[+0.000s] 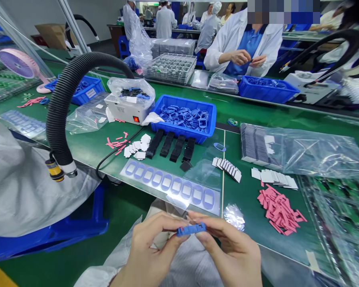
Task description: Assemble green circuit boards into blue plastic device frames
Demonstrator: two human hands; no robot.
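Observation:
Between the fingertips of both hands is a small blue plastic frame (pixel 191 229), seen edge-on, with a bit of red at its left end. My left hand (pixel 155 239) pinches its left end and my right hand (pixel 227 243) its right end, just in front of the table edge. Beyond them lies a clear strip of oval blue-rimmed stickers (pixel 167 182). A small crumpled clear bag (pixel 234 217) is near my right hand. What sits inside the frame is hidden by its angle.
A blue bin of blue frames (pixel 184 119) stands behind black stacks (pixel 176 148). Pink strips (pixel 279 209) and white pads (pixel 273 177) lie to the right. A black fume hose (pixel 58 107) arches at left. A co-worker's hands (pixel 248 59) are across the bench.

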